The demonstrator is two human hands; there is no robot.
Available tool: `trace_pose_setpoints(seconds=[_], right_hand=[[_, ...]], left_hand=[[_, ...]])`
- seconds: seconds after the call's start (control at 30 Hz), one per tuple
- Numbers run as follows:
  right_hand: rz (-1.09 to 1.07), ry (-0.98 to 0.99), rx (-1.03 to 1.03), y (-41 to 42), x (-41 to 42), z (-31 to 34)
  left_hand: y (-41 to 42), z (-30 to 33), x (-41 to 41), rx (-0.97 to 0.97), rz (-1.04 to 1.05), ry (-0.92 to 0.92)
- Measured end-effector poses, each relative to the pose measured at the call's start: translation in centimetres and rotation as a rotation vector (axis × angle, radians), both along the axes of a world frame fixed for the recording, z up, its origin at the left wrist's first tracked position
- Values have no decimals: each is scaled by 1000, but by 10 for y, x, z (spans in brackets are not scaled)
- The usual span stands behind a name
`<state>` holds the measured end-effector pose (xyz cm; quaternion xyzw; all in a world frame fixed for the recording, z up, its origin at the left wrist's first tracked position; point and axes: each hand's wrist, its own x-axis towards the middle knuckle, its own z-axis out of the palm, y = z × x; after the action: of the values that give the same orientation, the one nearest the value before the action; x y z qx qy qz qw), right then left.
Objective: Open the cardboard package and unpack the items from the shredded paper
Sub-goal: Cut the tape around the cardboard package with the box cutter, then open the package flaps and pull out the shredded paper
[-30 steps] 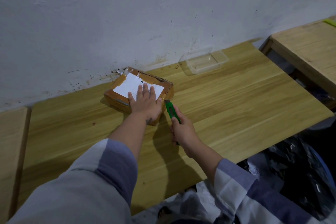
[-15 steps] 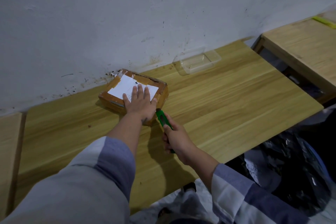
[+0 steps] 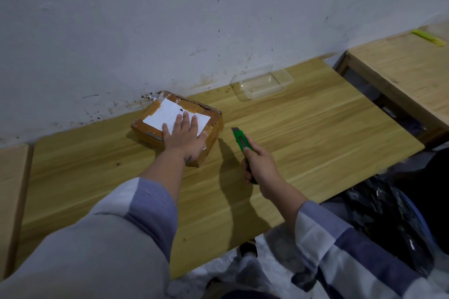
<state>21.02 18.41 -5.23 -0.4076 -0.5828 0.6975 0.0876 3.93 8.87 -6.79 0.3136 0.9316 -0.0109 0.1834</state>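
Note:
A flat cardboard package, wrapped in brown tape with a white label on top, lies on the wooden table near the wall. My left hand presses flat on its top, fingers straight and spread over the label. My right hand grips a green utility knife with a short blade out, held just right of the package and apart from it. The package is closed, so its contents are hidden.
An empty clear plastic container sits by the wall behind and right of the package. A second wooden table stands at the right with a yellow-green object on it. Black plastic bags lie below the table's right edge.
My right hand has pulled the knife away from the package's near right edge, out to the right. My left hand stays pressed on the package.

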Motion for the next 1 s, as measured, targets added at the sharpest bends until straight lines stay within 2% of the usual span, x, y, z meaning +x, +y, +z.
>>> trace_pose_setpoints(seconds=[0.23,0.53,0.67,1.0], right_hand=[[131,3,-108,20,-12,3],[238,-151,245,50,-50,-2],[251,-274,487,69,-81,-17],[351,-491,861,103,-142,-48]], left_hand=[[-3,1,4,3,-12,13],[-11,-6,8,113,-7,51],[-10,-7,10,113,-11,105],[-8,-14,8,130,2,201]])
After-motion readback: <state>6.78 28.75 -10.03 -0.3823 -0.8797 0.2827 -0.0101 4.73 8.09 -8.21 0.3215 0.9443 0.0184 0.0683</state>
